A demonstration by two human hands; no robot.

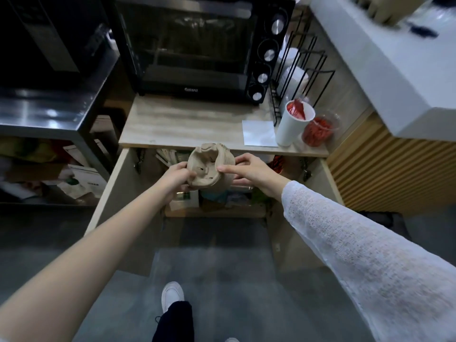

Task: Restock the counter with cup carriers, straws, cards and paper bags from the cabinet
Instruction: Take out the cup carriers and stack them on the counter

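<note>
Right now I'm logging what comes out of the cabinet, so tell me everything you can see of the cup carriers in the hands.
The cup carriers look like a nested stack of beige moulded-pulp trays, matte, with rounded cup wells and small slits. The stack is tilted, held above the open cabinet, just in front of the wooden countertop's edge. The left hand grips its lower left side; the right hand holds its right side, fingers behind and thumb across the front.

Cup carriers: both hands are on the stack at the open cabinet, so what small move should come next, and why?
Probably lift the cup carriers up onto the wooden counter. The left hand grips the stack's near edge, the right hand steadies its side, and the stack is level with the counter's front edge.
</note>
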